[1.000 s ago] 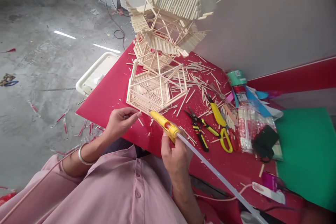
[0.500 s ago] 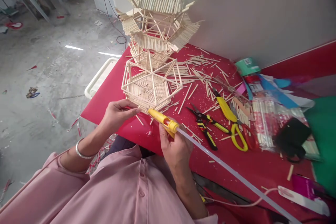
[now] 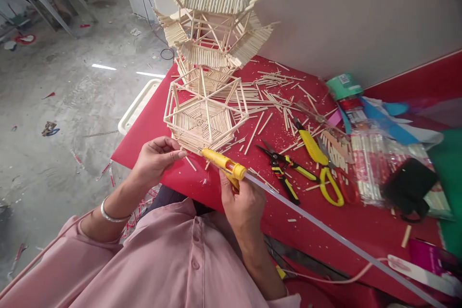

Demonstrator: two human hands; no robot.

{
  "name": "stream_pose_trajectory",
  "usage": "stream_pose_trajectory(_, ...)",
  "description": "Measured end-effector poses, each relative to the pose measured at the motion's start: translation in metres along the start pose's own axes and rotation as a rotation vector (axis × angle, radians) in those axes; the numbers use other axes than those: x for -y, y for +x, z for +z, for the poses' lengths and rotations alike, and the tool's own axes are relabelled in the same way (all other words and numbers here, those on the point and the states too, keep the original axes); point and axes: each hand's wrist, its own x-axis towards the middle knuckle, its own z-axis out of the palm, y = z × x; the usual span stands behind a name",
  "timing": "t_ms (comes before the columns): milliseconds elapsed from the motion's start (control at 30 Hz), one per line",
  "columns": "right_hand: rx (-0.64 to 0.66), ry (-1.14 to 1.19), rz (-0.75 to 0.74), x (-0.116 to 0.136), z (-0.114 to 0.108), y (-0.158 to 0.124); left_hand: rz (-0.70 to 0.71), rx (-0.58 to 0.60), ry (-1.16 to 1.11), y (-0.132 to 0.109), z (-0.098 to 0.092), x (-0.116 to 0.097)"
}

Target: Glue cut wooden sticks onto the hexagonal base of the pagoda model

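A yellow hot glue gun [image 3: 222, 161] sits in my right hand [image 3: 243, 204], whose fingers wrap round its handle. From its back end a long translucent glue stick [image 3: 317, 224] runs down to the right. The gun's nozzle meets the front edge of a hexagonal frame of thin wooden sticks [image 3: 205, 101] with a spiral stick base. My left hand [image 3: 155, 159] is at that frame's front left corner, thumb and forefinger pinched; what lies between them is too small to make out. Behind stands a tiered stick tower [image 3: 212, 19] with slatted roofs.
Loose sticks [image 3: 277, 98] litter the red tabletop [image 3: 144, 137]. To the right lie black-and-yellow pliers [image 3: 285, 173], a yellow-handled cutter [image 3: 312, 144], yellow scissors [image 3: 330, 187], bagged sticks [image 3: 368, 168] and a black case [image 3: 409, 185]. A pale tray [image 3: 139, 106] is beyond the left edge.
My left hand has drawn back slightly to the left, away from the glue gun's nozzle. The gun has shifted only a little, and the view has turned slightly.
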Motion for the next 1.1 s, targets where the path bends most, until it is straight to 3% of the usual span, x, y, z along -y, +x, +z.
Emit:
stream_pose_trajectory(333,-0.049,0.052,0.033,-0.007,0.001,-0.010,0.071,-0.031,0.032,-0.007,-0.002,0.006)
stream_pose_trajectory(600,-0.116,0.113,-0.013,0.001,-0.014,-0.013,0.432,-0.087,0.409,-0.013,0.000,0.021)
stream_pose_trajectory(767,-0.117,0.116,0.025,0.007,-0.021,-0.007,0.532,-0.077,0.532,-0.018,0.001,0.028)
stream_pose_trajectory(900,-0.196,0.044,-0.013,0.008,-0.018,-0.003,0.581,-0.078,0.569,-0.021,0.004,0.029)
stream_pose_trajectory(1100,-0.243,-0.025,-0.029,0.005,-0.015,-0.003,0.701,0.000,0.593,-0.023,0.006,0.027)
